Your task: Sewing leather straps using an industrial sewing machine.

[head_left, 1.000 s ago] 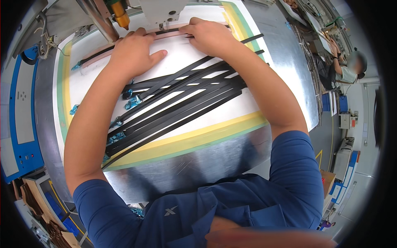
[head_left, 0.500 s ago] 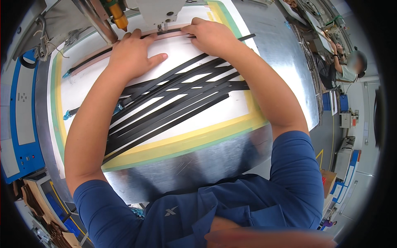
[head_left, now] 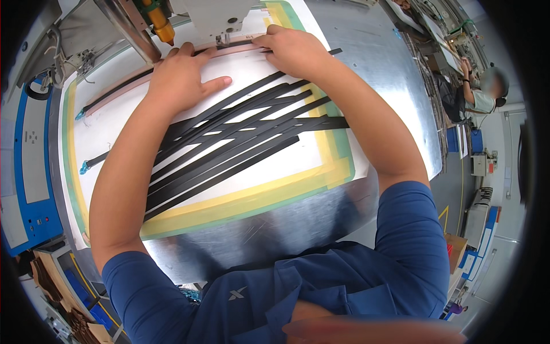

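Note:
A black strip (head_left: 123, 86) lies along a pinkish strip (head_left: 235, 50) near the far side of a white board (head_left: 286, 163). My left hand (head_left: 180, 77) rests flat with fingers spread, its fingertips on the strips and its thumb pointing right. My right hand (head_left: 291, 51) presses its fingertips at the strips' right end; its thumb stands apart from the fingers. Between my hands, the presser foot (head_left: 222, 40) of a sewing machine (head_left: 220, 14) is over the strips. Several loose black straps (head_left: 229, 135) lie crossed in a pile nearer me.
Yellow and green tape (head_left: 258, 198) borders the board, which lies on a shiny metal table (head_left: 246, 246). A brass-coloured nozzle (head_left: 160, 26) and a metal post (head_left: 129, 28) stand close to my left hand. A blue-and-white cabinet (head_left: 31, 166) is at left; another person (head_left: 484, 94) sits far right.
The board has slid left under the machine, carrying the loose straps and the strips' left end with it. My hands stay almost in place on the strips.

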Motion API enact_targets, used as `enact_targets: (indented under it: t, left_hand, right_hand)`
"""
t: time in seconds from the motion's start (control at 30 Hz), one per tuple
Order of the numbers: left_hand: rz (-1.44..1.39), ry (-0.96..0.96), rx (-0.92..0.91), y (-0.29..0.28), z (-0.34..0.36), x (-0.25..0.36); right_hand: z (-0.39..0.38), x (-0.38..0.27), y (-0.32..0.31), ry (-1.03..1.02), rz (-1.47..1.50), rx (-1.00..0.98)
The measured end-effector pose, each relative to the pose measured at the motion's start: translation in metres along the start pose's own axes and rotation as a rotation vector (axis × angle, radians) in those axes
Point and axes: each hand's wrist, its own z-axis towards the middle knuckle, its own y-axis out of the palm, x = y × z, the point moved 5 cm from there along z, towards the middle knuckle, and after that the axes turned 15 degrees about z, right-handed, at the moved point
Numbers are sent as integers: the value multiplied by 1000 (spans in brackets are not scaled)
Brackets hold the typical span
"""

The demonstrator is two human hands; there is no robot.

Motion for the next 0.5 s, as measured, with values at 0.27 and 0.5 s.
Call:
enact_targets:
  t: [0.27,0.5]
  left_hand:
    - [26,-1,40,0,10,19]
    - [28,-4,65,2,18,37]
  right_hand:
    - [-4,11,1,-74,32,18]
    - [-7,28,6,-98,90,57]
